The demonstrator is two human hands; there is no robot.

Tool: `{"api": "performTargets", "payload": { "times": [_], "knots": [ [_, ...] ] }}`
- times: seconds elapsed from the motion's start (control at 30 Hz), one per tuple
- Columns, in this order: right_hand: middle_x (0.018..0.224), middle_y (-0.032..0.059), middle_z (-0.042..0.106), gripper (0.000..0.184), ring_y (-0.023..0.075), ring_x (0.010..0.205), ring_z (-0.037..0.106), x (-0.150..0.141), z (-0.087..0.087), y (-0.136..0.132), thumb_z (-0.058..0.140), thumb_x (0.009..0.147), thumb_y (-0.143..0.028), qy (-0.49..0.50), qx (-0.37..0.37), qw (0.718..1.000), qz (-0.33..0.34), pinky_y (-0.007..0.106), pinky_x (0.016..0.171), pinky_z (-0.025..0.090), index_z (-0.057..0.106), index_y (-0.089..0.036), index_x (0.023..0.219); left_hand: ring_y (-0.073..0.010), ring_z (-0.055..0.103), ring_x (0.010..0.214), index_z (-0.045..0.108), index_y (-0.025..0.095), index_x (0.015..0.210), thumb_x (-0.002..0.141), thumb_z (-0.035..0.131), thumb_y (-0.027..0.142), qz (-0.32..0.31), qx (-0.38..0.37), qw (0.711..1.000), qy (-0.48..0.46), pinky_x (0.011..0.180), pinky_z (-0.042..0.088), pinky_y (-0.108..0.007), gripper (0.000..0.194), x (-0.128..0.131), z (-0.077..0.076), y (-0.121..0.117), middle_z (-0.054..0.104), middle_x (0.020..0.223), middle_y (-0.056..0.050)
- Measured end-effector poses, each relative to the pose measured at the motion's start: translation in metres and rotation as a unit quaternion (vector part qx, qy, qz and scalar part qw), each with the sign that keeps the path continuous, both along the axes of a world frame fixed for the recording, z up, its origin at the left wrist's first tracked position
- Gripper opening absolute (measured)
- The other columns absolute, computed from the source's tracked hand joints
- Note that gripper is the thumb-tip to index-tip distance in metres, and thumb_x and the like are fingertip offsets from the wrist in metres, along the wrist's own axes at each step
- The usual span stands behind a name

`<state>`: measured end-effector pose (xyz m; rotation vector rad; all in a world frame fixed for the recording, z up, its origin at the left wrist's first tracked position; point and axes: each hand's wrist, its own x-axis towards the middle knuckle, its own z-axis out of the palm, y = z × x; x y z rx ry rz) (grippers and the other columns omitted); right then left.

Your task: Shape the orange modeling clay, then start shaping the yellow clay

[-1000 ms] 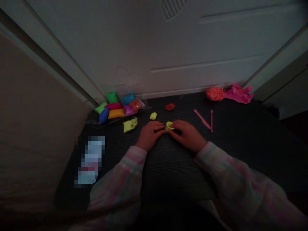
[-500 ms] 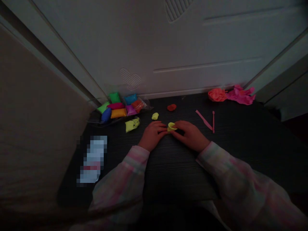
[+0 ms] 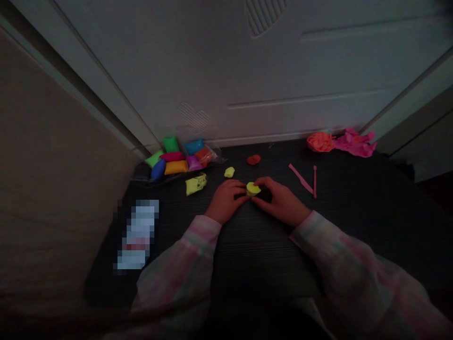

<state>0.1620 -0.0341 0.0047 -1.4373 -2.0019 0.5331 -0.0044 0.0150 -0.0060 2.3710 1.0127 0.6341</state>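
Note:
A small piece of yellow clay (image 3: pixel 252 189) sits between my two hands on the dark floor. My left hand (image 3: pixel 226 200) pinches its left side with curled fingers. My right hand (image 3: pixel 279 201) closes on its right side, fingertips over the top. A smaller yellow lump (image 3: pixel 229 172) lies just beyond my left hand, and a red lump (image 3: pixel 253 160) lies farther back. Both arms wear pastel striped sleeves.
A clear bag of coloured clay packs (image 3: pixel 177 158) rests at the back left by the white door (image 3: pixel 247 71). An opened yellow wrapper (image 3: pixel 196 183), two pink modelling tools (image 3: pixel 306 178), an orange lump (image 3: pixel 320 141) and pink wrapping (image 3: pixel 356 142) lie around. A blurred item (image 3: pixel 136 234) lies left.
The yellow clay was an open cup shape before and now looks pressed into a closed lump. My hands stayed together on it; the view shifted slightly.

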Motion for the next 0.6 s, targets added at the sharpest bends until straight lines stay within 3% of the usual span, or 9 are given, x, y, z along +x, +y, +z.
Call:
{"api": "performTargets", "payload": {
  "times": [0.2, 0.33, 0.43, 0.6],
  "knots": [
    [0.081, 0.0021, 0.057, 0.027, 0.0142, 0.075, 0.055, 0.0056, 0.003, 0.0021, 0.045, 0.066, -0.008, 0.028, -0.037, 0.998, -0.033, 0.029, 0.069, 0.045, 0.045, -0.018, 0.09, -0.0189, 0.05, 0.099, 0.061, 0.019, 0.091, 0.065, 0.062, 0.027, 0.0, -0.022, 1.0, -0.012, 0.088, 0.039, -0.039, 0.027, -0.0041, 0.0044, -0.0008, 0.06, 0.101, -0.006],
    [0.075, 0.0033, 0.057, 0.011, 0.016, 0.073, 0.053, 0.0049, 0.0001, 0.0058, 0.045, 0.071, -0.013, -0.04, -0.011, 0.999, -0.025, 0.032, 0.069, 0.043, 0.052, -0.018, 0.078, -0.0176, 0.052, 0.093, 0.06, 0.018, 0.089, 0.065, 0.061, 0.028, 0.021, -0.032, 0.999, -0.031, 0.085, 0.041, -0.037, 0.026, -0.0041, 0.006, -0.003, 0.06, 0.095, -0.005],
    [0.078, 0.0046, 0.058, 0.009, 0.0178, 0.078, 0.052, 0.0031, -0.0015, 0.0067, 0.046, 0.074, -0.017, -0.066, 0.004, 0.998, 0.003, 0.034, 0.073, 0.041, 0.055, -0.017, 0.078, -0.0175, 0.053, 0.089, 0.06, 0.018, 0.086, 0.065, 0.061, 0.031, 0.034, -0.03, 0.998, -0.031, 0.082, 0.042, -0.036, 0.025, -0.0025, 0.0059, -0.0041, 0.061, 0.09, -0.005],
    [0.079, 0.0038, 0.057, 0.009, 0.016, 0.078, 0.052, 0.0004, 0.0028, 0.0043, 0.048, 0.077, -0.024, 0.005, 0.005, 1.0, -0.007, 0.032, 0.074, 0.041, 0.054, -0.018, 0.079, -0.0167, 0.055, 0.089, 0.061, 0.017, 0.092, 0.073, 0.052, 0.031, 0.043, -0.109, 0.99, -0.074, 0.083, 0.041, -0.034, 0.025, -0.0038, 0.0093, -0.0021, 0.063, 0.094, -0.005]
  ]
}}
